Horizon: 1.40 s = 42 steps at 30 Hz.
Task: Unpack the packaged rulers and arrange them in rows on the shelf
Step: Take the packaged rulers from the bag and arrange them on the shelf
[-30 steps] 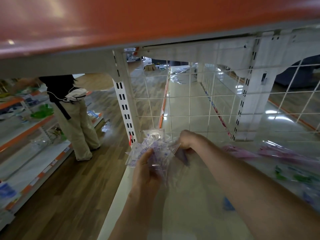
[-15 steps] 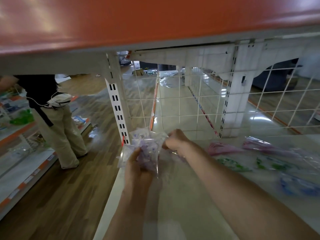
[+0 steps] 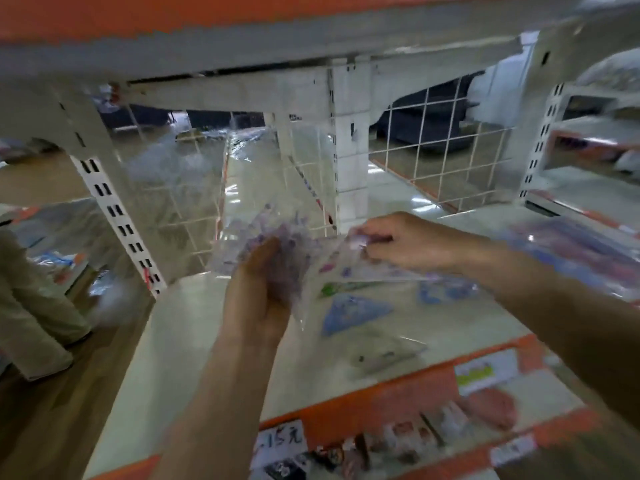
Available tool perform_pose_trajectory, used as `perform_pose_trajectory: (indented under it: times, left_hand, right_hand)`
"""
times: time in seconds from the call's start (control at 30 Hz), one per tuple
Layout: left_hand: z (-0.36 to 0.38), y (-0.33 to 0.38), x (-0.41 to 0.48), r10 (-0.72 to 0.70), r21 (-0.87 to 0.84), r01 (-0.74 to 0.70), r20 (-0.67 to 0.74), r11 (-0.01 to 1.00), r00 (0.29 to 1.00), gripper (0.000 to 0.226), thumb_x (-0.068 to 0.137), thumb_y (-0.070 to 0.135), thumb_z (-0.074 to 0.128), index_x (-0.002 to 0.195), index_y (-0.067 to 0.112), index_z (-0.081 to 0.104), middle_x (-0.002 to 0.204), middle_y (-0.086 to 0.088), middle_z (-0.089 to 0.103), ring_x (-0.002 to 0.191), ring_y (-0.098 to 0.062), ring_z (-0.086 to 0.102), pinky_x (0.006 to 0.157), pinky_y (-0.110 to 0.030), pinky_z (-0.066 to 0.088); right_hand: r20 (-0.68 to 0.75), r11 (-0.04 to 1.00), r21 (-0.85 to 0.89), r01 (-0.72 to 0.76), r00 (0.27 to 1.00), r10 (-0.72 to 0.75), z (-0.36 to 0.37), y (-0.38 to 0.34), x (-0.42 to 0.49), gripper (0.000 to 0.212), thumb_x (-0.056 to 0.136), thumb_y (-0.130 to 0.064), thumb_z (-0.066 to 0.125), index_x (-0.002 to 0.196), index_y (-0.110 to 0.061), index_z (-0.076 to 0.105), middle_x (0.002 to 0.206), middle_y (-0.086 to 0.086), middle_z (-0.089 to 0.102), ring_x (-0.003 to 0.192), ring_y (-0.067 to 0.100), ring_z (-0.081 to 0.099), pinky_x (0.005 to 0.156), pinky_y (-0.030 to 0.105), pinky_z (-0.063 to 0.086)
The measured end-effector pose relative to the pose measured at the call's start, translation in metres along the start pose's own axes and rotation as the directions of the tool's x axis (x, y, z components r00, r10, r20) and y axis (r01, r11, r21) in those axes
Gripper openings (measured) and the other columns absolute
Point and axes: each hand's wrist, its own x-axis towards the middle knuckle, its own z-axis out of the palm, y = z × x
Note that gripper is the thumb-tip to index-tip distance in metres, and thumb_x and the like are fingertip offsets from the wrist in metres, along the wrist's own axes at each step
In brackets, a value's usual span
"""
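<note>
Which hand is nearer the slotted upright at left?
Left. The left hand, gripping the ruler packs, is to the right of the upright. The right hand is farther right again, pinching the edge of one pack.

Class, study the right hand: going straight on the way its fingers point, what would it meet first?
Pointing leftward, the right hand, pinching one packet, would probably first meet the bundle of purple ruler packets held in the left hand; depth unclear.

Left hand bare, right hand bare, both forearms bare as far as they show
</note>
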Motion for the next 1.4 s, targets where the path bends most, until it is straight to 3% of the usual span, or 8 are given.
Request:
perform_pose_trajectory:
  times: [0.13, 0.33, 0.67, 0.9, 1.07, 1.17, 1.33, 1.4]
  left_hand:
    - [0.051, -0.051, -0.002, -0.054, -0.049, 0.049, -0.111, 0.998, 0.992, 0.025, 0.088, 0.004, 0.050, 0.094, 0.014, 0.071, 0.078, 0.000, 0.070, 0.070, -0.010, 0.068, 0.081, -0.033, 0.055]
    - [0.069, -0.086, -0.008, -0.046, -0.037, 0.040, -0.181, 0.999, 0.982, 0.023, 0.091, 0.004, 0.047, 0.104, 0.013, 0.064, 0.085, 0.000, 0.072, 0.101, -0.023, 0.066, 0.104, -0.049, 0.043]
    - [0.080, -0.088, -0.014, -0.012, -0.060, -0.006, -0.301, 0.998, 0.954, 0.039, 0.094, 0.001, 0.045, 0.066, 0.014, 0.068, 0.067, -0.001, 0.070, 0.066, -0.012, 0.071, 0.074, -0.041, 0.058]
    - [0.070, -0.088, -0.016, -0.042, -0.074, 0.018, -0.332, 0.997, 0.942, 0.024, 0.093, 0.003, 0.046, 0.078, 0.013, 0.062, 0.068, -0.001, 0.069, 0.072, -0.015, 0.070, 0.066, -0.042, 0.060]
    - [0.075, -0.094, -0.024, 0.020, -0.124, -0.067, -0.346, 0.990, 0.938, 0.026, 0.088, 0.003, 0.051, 0.073, 0.012, 0.070, 0.072, -0.002, 0.071, 0.073, -0.015, 0.070, 0.077, -0.040, 0.057]
    - [0.075, -0.099, -0.023, 0.080, -0.074, -0.126, -0.445, 0.989, 0.892, 0.031, 0.094, 0.004, 0.049, 0.071, 0.010, 0.069, 0.069, -0.002, 0.070, 0.068, -0.014, 0.068, 0.082, -0.038, 0.055]
    - [0.072, -0.091, -0.033, 0.078, -0.028, -0.105, -0.492, 0.994, 0.867, 0.025, 0.086, 0.011, 0.057, 0.110, 0.004, 0.061, 0.096, -0.009, 0.067, 0.092, -0.022, 0.063, 0.082, -0.033, 0.054]
    - [0.071, -0.085, -0.039, 0.080, -0.010, -0.099, -0.516, 0.995, 0.853, 0.011, 0.089, 0.010, 0.055, 0.094, 0.007, 0.065, 0.081, -0.003, 0.070, 0.073, -0.015, 0.067, 0.064, -0.026, 0.056]
  right_hand:
    - [0.077, 0.989, -0.103, -0.109, 0.990, 0.117, -0.039, 0.067, -0.054, 0.010, 0.085, 0.000, 0.055, 0.090, 0.008, 0.061, 0.076, 0.009, 0.052, 0.074, 0.017, 0.048, 0.064, 0.028, 0.034]
    - [0.188, 0.994, -0.072, -0.088, 0.977, 0.101, -0.041, 0.108, -0.086, 0.025, 0.090, -0.007, 0.058, 0.113, -0.011, 0.066, 0.111, 0.006, 0.067, 0.097, 0.016, 0.061, 0.080, 0.019, 0.044]
    - [0.093, 0.944, -0.329, 0.016, 0.996, 0.016, -0.037, 0.113, -0.097, 0.032, 0.095, -0.024, 0.049, 0.126, -0.023, 0.057, 0.124, -0.001, 0.053, 0.117, 0.017, 0.048, 0.085, 0.023, 0.033]
    - [0.218, 0.933, -0.295, 0.208, 0.965, -0.146, -0.017, 0.109, -0.112, 0.027, 0.095, -0.030, 0.049, 0.118, -0.031, 0.063, 0.120, -0.010, 0.050, 0.117, 0.010, 0.044, 0.097, 0.031, 0.039]
    - [-0.012, 0.990, 0.091, 0.111, 0.994, -0.111, -0.027, 0.072, -0.109, 0.029, 0.092, -0.038, 0.051, 0.096, -0.016, 0.070, 0.090, -0.001, 0.069, 0.084, 0.016, 0.064, 0.083, 0.038, 0.052]
    - [0.139, 0.947, 0.322, -0.009, 0.990, -0.037, -0.015, 0.040, -0.109, 0.042, 0.088, -0.048, 0.052, 0.084, -0.009, 0.067, 0.077, 0.000, 0.071, 0.072, 0.013, 0.069, 0.065, 0.028, 0.056]
    - [0.188, 0.867, 0.498, -0.040, 0.980, -0.064, 0.005, 0.022, -0.102, 0.018, 0.092, -0.022, 0.060, 0.080, -0.009, 0.067, 0.070, -0.002, 0.068, 0.062, 0.006, 0.066, 0.053, 0.017, 0.049]
    - [0.183, 0.804, 0.586, -0.098, 0.983, -0.014, 0.003, 0.024, -0.099, 0.011, 0.091, -0.014, 0.061, 0.083, -0.011, 0.067, 0.073, 0.000, 0.069, 0.063, 0.007, 0.067, 0.054, 0.019, 0.051]
